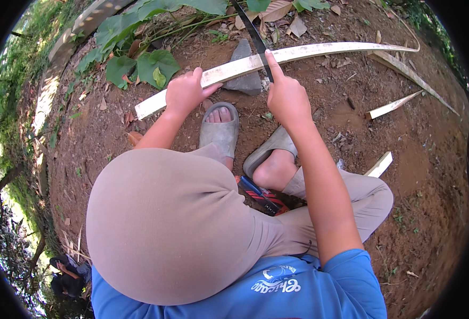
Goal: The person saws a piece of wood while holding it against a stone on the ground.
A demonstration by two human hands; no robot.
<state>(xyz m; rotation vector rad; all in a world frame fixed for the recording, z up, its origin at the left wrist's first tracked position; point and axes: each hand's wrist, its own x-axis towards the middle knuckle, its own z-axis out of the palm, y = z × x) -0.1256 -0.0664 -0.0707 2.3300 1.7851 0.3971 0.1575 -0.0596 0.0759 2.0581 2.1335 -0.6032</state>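
Note:
A long pale wooden strip (322, 50) lies across in front of me over a flat grey stone (247, 80). My left hand (186, 93) is closed around it near its left end, thumb along the side. My right hand (288, 101) grips a tool with a long, narrow dark blade (253, 33), its index finger stretched along the blade. The blade crosses the strip above the stone and points away from me. The tool's handle is hidden in my fist, and I cannot tell whether the edge has teeth.
Pale wood pieces (396, 106) lie on the brown soil at the right. A blue-and-black object (261, 194) rests on something red between my legs. Broad green leaves (154, 69) grow at the far left. Another person (67, 276) is at the lower left.

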